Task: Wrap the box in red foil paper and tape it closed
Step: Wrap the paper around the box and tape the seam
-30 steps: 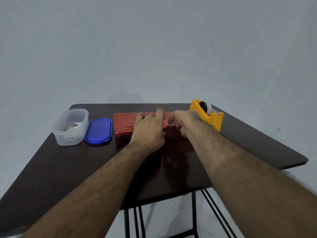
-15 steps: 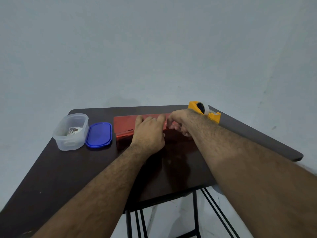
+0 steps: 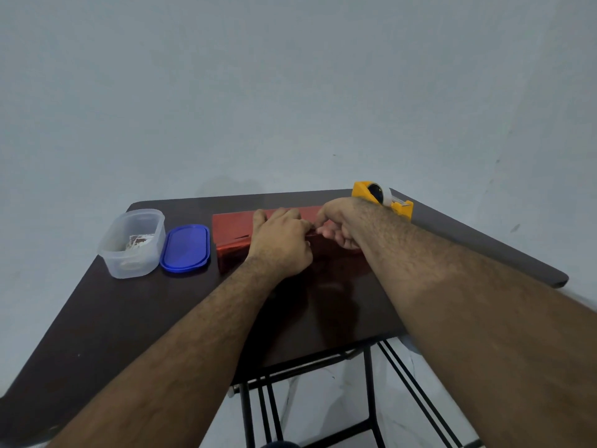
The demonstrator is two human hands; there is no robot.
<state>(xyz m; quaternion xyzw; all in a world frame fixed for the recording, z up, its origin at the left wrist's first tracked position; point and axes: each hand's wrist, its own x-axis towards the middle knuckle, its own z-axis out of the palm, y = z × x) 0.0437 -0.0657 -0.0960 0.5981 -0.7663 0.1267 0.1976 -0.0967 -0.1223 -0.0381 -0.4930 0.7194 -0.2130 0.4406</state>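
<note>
Left of the blue lid (image 3: pixel 185 248), clear tub (image 3: pixel 127 265) holds scraps (image 3: pixel 139 241); left hand (image 3: pixel 281 244) presses, right hand (image 3: pixel 342 221) pinches red foil (image 3: pixel 231 226).

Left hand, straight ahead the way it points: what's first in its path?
Nothing stands in the way: the left hand would slide off the box onto the table, then reach the wall. Depth is unclear.

Your left hand (image 3: pixel 281 240) lies flat on the red foil-wrapped box (image 3: pixel 231 226) at the frame's centre, fingers pressing on its top. Your right hand (image 3: pixel 342 221) meets it from the right with curled fingers; whether they pinch anything is unclear. On the dark table (image 3: pixel 129 318), a clear tub (image 3: pixel 134 244) and a blue lid (image 3: pixel 185 248) sit left of the box, and a yellow tape dispenser (image 3: pixel 381 197) sits behind your right wrist.
</note>
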